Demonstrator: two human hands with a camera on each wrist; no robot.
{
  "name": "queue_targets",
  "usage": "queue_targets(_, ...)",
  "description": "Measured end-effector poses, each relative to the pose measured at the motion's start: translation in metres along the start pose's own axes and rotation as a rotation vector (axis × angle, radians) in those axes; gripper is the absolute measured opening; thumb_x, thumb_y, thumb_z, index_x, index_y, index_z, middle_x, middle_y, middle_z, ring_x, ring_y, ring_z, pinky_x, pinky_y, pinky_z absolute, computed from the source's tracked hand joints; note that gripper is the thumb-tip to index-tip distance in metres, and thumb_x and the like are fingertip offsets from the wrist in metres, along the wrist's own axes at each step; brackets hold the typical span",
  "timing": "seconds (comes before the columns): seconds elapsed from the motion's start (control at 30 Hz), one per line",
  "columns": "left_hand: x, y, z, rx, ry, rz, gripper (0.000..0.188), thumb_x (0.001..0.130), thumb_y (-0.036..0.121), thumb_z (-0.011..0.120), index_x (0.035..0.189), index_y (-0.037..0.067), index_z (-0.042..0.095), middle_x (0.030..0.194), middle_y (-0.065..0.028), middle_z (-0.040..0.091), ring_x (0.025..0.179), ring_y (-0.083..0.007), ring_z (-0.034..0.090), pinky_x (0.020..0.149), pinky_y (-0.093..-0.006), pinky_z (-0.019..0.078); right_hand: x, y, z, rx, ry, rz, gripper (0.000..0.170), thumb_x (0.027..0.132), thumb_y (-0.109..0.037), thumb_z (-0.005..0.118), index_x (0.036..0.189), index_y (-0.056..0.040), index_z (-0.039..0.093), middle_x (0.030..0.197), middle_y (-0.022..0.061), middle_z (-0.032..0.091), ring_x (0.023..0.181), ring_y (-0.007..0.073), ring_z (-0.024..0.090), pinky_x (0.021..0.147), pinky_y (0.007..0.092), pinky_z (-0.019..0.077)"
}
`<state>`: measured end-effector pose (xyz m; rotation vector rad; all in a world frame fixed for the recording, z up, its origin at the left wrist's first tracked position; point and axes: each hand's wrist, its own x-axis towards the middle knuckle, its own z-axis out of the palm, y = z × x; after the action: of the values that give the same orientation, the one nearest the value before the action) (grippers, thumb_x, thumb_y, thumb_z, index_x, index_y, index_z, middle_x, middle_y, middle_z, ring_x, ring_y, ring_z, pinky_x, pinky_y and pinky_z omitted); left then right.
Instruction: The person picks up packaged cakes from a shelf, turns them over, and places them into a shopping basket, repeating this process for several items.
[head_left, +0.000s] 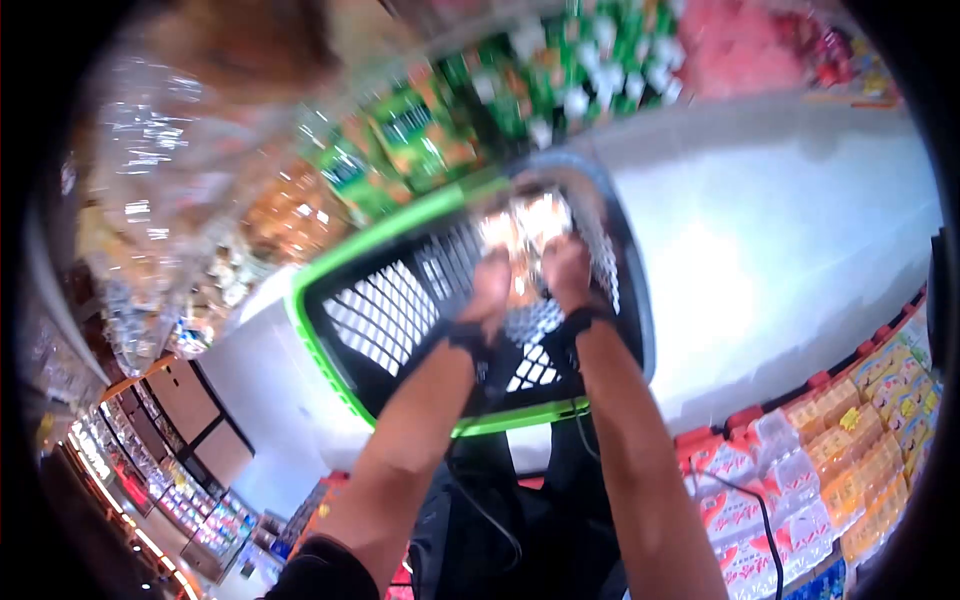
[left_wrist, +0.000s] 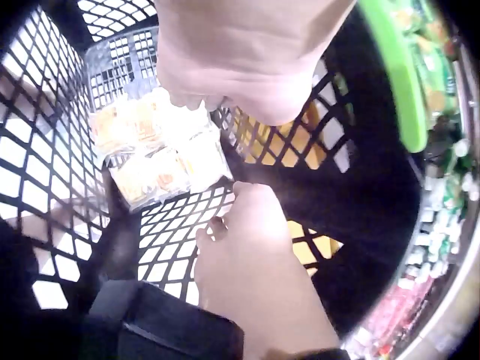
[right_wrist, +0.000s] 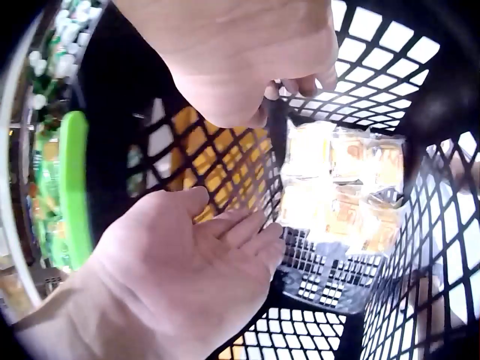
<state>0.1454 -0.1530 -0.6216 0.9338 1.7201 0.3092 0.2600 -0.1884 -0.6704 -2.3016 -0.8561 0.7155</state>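
Both hands reach down into a black mesh basket with a green rim. Several clear-wrapped packs with pale orange contents lie together at one end of it. In the head view the left hand is beside the near edge of these packs, and the right hand is close to it on the right, overlapping them. The wrist views show a gap between the hands and the packs. The fingers are loosely bent or straight, around nothing. Glare washes out the wrappers' print.
Green packages and other bagged goods line the display beyond the basket. A pale, shiny surface extends to the right. Boxed drinks or packs are stacked at the lower right. Dark cables hang by the person's legs.
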Motion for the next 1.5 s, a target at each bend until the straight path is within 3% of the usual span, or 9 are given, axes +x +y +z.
queue_targets(0.07, -0.024, 0.001, -0.028, 0.12, -0.052, 0.063, 0.039, 0.091, 0.029, 0.041, 0.104, -0.003, 0.059, 0.102, -0.0258, 0.06, 0.091, -0.0391, 0.059, 0.082, -0.0428, 0.0453, -0.023, -0.038, -0.051, 0.085, -0.088, -0.174, 0.016, 0.071, -0.012, 0.059, 0.083, -0.0029, 0.064, 0.082, 0.0225, 0.062, 0.078, 0.0389, 0.06, 0.073, 0.0419, 0.0487)
queue_targets(0.1, -0.042, 0.009, -0.04, 0.148, -0.063, 0.081, 0.039, 0.091, 0.029, 0.042, 0.104, -0.003, 0.06, 0.102, -0.0261, 0.06, 0.092, -0.0388, 0.059, 0.081, -0.0423, 0.0462, -0.038, -0.075, -0.084, 0.185, -0.148, -0.026, 0.022, 0.071, -0.012, 0.058, 0.091, -0.0028, 0.063, 0.087, 0.0235, 0.062, 0.082, 0.0402, 0.059, 0.074, 0.0435, 0.0481)
queue_targets(0.33, -0.204, 0.132, -0.125, -0.1, -0.001, 0.137, 0.041, 0.089, 0.034, 0.051, 0.106, -0.002, 0.06, 0.097, -0.018, 0.064, 0.093, -0.0256, 0.06, 0.083, -0.0342, 0.0447, -0.13, -0.202, -0.21, 0.122, -0.515, -0.062, 0.017, 0.077, -0.017, 0.057, 0.079, -0.001, 0.064, 0.083, 0.0212, 0.063, 0.084, 0.0358, 0.061, 0.074, 0.0403, 0.0477)
queue_targets(0.47, -0.257, 0.193, -0.183, -0.303, 0.012, 0.313, 0.031, 0.088, 0.021, 0.057, 0.109, -0.001, 0.058, 0.096, -0.0092, 0.064, 0.087, -0.0126, 0.058, 0.077, -0.0247, 0.0454, -0.144, -0.272, -0.266, 0.31, -0.46, -0.176, 0.019, 0.078, -0.019, 0.061, 0.087, -0.002, 0.064, 0.085, 0.0168, 0.065, 0.085, 0.0296, 0.063, 0.077, 0.0351, 0.048)
queue_targets(0.63, -0.285, 0.292, -0.26, -0.368, 0.087, 0.592, 0.034, 0.09, 0.018, 0.055, 0.115, -0.005, 0.052, 0.109, -0.0121, 0.06, 0.101, -0.0158, 0.056, 0.088, -0.0261, 0.043, -0.094, -0.403, -0.32, 0.417, -0.169, -0.633, 0.012, 0.081, -0.012, 0.061, 0.087, -0.0026, 0.059, 0.083, 0.0094, 0.063, 0.078, 0.0147, 0.06, 0.073, 0.0284, 0.0474)
queue_targets(0.77, -0.3, 0.365, -0.304, -0.425, 0.106, 0.799, 0.036, 0.089, 0.016, 0.055, 0.117, -0.005, 0.05, 0.112, -0.0134, 0.059, 0.104, -0.0178, 0.055, 0.089, -0.028, 0.0427, -0.091, -0.532, -0.39, 0.432, 0.038, -0.909, 0.022, 0.079, -0.016, 0.062, 0.095, -0.0009, 0.058, 0.082, 0.0131, 0.059, 0.073, 0.0238, 0.057, 0.07, 0.033, 0.0469)
queue_targets(1.1, -0.306, 0.433, -0.365, -0.406, 0.174, 0.985, 0.04, 0.088, 0.016, 0.057, 0.122, -0.004, 0.047, 0.12, -0.015, 0.055, 0.111, -0.0202, 0.052, 0.095, -0.0303, 0.0399, -0.096, -0.674, -0.393, 0.204, -0.208, -0.744, 0.059, 0.072, -0.024, 0.067, 0.119, 0.0018, 0.043, 0.111, 0.0251, 0.057, 0.107, 0.0357, 0.054, 0.089, 0.0384, 0.0433)
queue_targets(1.33, -0.297, 0.447, -0.399, -0.391, 0.211, 1.007, 0.046, 0.087, 0.018, 0.059, 0.124, -0.006, 0.044, 0.124, -0.0168, 0.051, 0.116, -0.022, 0.049, 0.097, -0.032, 0.0382, -0.04, -0.732, -0.319, -0.088, -0.155, -1.306, 0.065, 0.065, -0.025, 0.071, 0.12, -0.0038, 0.045, 0.114, 0.0203, 0.055, 0.107, 0.0355, 0.051, 0.09, 0.0402, 0.0414)
queue_targets(1.5, -0.301, 0.441, -0.39, -0.516, 0.153, 0.931, 0.044, 0.087, 0.019, 0.06, 0.122, -0.005, 0.046, 0.121, -0.015, 0.053, 0.115, -0.0215, 0.049, 0.096, -0.0317, 0.0381, -0.035, -0.74, -0.298, -0.235, 0.078, -1.289, 0.063, 0.063, -0.026, 0.071, 0.119, -0.0065, 0.048, 0.112, 0.0187, 0.056, 0.106, 0.0348, 0.051, 0.09, 0.0401, 0.0415)
